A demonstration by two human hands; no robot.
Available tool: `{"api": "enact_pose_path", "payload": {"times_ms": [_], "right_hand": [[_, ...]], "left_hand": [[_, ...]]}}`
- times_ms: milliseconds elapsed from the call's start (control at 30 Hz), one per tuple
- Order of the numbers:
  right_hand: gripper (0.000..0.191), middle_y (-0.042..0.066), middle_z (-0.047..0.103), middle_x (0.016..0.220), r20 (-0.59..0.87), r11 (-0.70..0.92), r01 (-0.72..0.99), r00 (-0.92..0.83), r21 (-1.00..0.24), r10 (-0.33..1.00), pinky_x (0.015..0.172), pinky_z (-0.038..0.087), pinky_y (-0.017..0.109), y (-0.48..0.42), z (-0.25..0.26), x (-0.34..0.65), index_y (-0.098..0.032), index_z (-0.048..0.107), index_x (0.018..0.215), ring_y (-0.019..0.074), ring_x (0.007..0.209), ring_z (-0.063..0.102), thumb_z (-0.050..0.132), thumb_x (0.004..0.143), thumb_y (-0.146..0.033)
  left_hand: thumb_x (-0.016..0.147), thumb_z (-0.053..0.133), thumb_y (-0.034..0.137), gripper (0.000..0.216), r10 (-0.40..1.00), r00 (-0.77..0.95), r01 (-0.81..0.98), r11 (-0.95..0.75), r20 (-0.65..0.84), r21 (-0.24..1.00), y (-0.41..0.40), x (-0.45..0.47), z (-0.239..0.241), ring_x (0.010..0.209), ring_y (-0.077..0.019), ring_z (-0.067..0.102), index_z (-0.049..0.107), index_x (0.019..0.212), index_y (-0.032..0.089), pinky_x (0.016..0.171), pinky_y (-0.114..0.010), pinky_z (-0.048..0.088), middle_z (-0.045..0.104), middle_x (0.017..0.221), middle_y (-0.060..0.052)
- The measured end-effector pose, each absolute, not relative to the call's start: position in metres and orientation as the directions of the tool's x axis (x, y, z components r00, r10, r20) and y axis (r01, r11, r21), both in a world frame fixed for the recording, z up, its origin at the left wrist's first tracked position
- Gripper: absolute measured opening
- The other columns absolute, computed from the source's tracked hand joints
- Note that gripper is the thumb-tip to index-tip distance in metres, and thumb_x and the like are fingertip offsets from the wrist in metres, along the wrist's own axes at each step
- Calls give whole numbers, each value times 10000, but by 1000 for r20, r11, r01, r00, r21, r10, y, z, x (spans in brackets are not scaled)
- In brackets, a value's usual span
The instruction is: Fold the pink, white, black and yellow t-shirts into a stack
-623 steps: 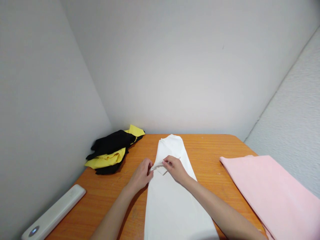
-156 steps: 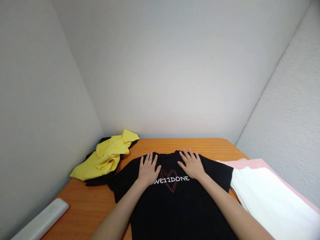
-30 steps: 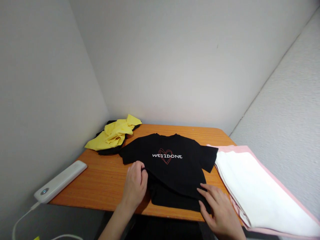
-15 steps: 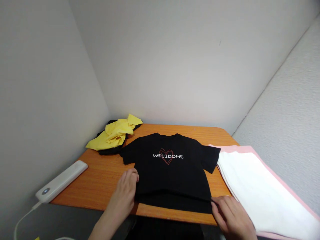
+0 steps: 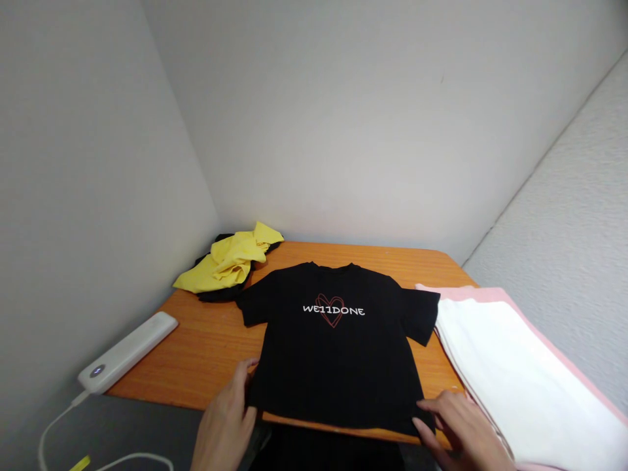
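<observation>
— Pale grey walls [image 5: 333, 131] on every side, and a reddish-brown wood-grain table [image 5: 210, 360] pushed up to them. Where's the shirt at?

— Dead centre. It's a black short-sleeved fabric T-shirt [image 5: 338, 366], flat on the wood, collar towards the back wall and hem just inside the near edge. My guess is it's turned that way so both bottom corners sit within easy reach.

— And the hands?

— Left hand [image 5: 223, 418] is by one hem corner, thumb and forefinger spread apart at the side seam (can't tell if any cloth is nipped). Right hand [image 5: 466, 425] is at the other corner, thumb and forefinger close together on the cloth; can't tell if they pinch it. One per corner probably keeps the hem straight.

— Why's the other stuff out at the sides?

— Leaves the middle for the shirt, I'd say. Crumpled yellow and black fabric pile [image 5: 235, 258] back left, flat white cloth [image 5: 520, 366] over a pale pink cloth [image 5: 490, 294] on the right, one sleeve reaching its edge.

— Shirt look ok?

— Pretty smooth, sleeves out. White "WE11DONE" lettering [image 5: 353, 311] runs across a thin red heart outline [image 5: 333, 326] on the chest.
</observation>
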State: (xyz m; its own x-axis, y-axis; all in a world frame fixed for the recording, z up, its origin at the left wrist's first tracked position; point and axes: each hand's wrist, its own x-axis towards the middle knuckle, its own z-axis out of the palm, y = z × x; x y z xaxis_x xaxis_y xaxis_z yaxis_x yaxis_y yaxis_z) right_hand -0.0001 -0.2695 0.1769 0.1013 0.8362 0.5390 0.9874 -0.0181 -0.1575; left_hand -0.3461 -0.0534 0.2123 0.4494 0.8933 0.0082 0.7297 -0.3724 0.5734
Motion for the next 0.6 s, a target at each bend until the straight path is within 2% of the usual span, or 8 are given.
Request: {"api": "enact_pose_path", "payload": {"times_ms": [167, 333, 433, 500, 600], "right_hand": [[241, 76, 646, 964, 547, -13, 951, 189, -310, 816, 816, 490, 368, -225, 238, -20, -225, 630, 1014, 227, 919, 609, 536, 920, -426], [312, 78, 650, 1095, 395, 194, 913, -41, -358, 918, 922, 452, 404, -128, 280, -50, -221, 606, 1135, 218, 1029, 587, 430, 980, -427], [436, 106, 601, 1261, 297, 292, 885, -187, -363, 936, 1016, 406, 410, -59, 273, -69, -189, 542, 1290, 231, 1181, 535, 393, 987, -465], [543, 136, 495, 1397, 233, 312, 884, -240, -348, 942, 1090, 339, 423, -14, 258, -79, -143, 464, 1387, 253, 1325, 412, 337, 993, -494], [642, 156, 331, 1506, 133, 268, 910, -237, -317, 962, 1149, 236, 443, 41, 233, -92, -80, 364, 1458, 275, 1418, 246, 252, 998, -513]], "left_hand": [[757, 431, 103, 469, 910, 408, 690, -361, 75, 628, -57, -349, 206, 960, -213, 671, 466, 1203, 242, 805, -328, 508, 683, 1056, -42], [806, 448, 168, 399, 917, 381, 665, -359, 116, 655, -59, -352, 197, 894, -211, 674, 492, 1197, 231, 776, -325, 508, 679, 980, -36], [792, 427, 129, 438, 918, 382, 657, -349, 104, 668, -61, -352, 194, 937, -204, 663, 477, 1216, 221, 822, -328, 489, 669, 1010, -45], [816, 415, 142, 418, 919, 382, 650, -342, 98, 679, -62, -351, 194, 942, -200, 661, 471, 1222, 221, 829, -327, 482, 667, 1015, -45], [850, 410, 184, 370, 923, 373, 635, -328, 94, 700, -63, -351, 195, 927, -197, 665, 473, 1213, 224, 809, -318, 484, 670, 1008, -42]]}}
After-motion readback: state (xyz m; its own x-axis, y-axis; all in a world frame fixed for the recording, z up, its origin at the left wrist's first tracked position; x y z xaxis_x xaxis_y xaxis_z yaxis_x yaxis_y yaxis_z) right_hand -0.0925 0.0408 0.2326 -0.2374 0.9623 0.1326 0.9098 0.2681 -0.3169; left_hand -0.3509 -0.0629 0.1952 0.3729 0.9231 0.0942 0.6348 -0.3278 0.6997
